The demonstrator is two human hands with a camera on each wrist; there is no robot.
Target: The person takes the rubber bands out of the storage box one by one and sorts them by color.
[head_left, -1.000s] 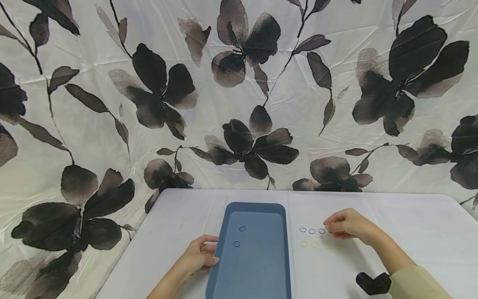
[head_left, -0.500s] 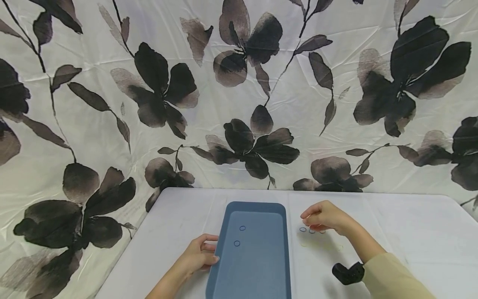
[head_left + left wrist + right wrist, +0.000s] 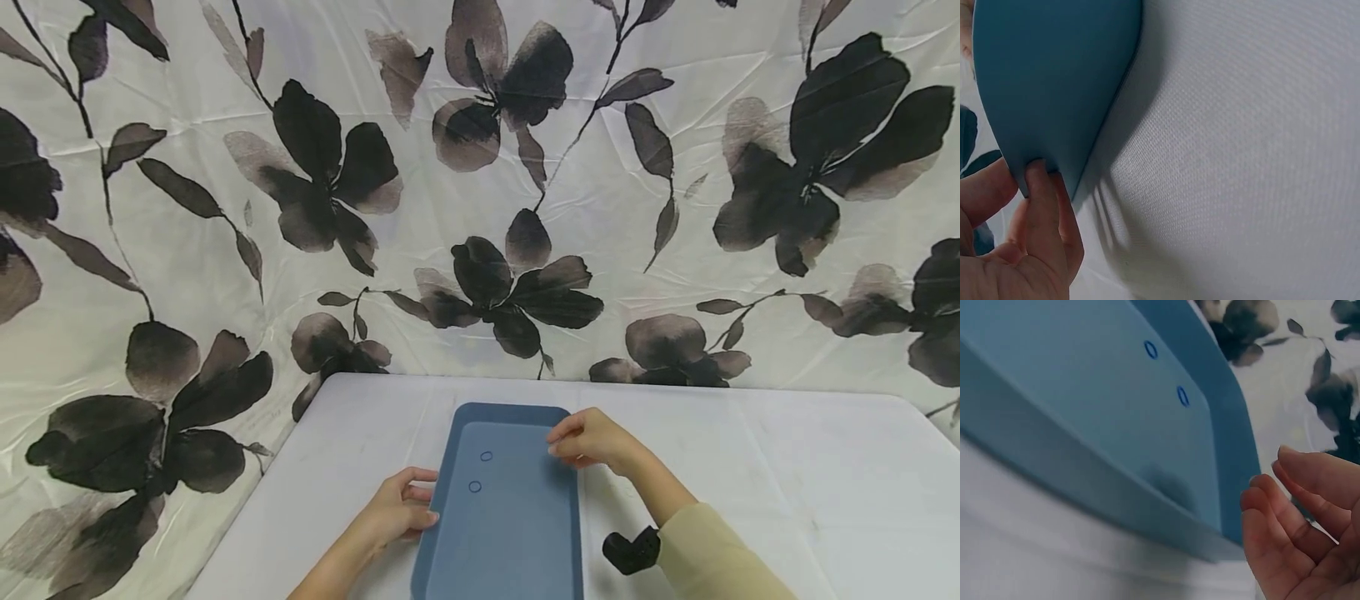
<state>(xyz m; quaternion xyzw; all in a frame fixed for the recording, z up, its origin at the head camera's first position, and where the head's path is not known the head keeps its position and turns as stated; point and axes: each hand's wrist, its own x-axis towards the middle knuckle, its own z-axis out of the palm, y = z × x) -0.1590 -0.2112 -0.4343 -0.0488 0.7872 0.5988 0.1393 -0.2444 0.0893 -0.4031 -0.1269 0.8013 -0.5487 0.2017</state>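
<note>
A blue-grey rectangular tray [image 3: 517, 533] lies lengthwise on the table. Two small dark blue rings [image 3: 486, 456] lie apart inside it, toward its far left. My left hand [image 3: 401, 504] grips the tray's left edge; the left wrist view shows thumb and fingers [image 3: 1041, 212] on either side of the rim. Over the tray's far right corner hovers my right hand [image 3: 592, 440], fingers bent and fingertips close together. In the right wrist view no object shows between the right fingertips [image 3: 1257, 500], so whether they pinch something small is unclear.
White cloth covers the table [image 3: 787, 483]. A floral curtain [image 3: 480, 192] hangs behind it. A black device [image 3: 632, 550] sits at the right sleeve [image 3: 712, 550]. The right hand and forearm cover the spot right of the tray where other rings showed earlier.
My right hand has moved left from the rows of blue and yellow rings on the table to above the tray's right edge. The left hand and the two rings in the tray stay put.
</note>
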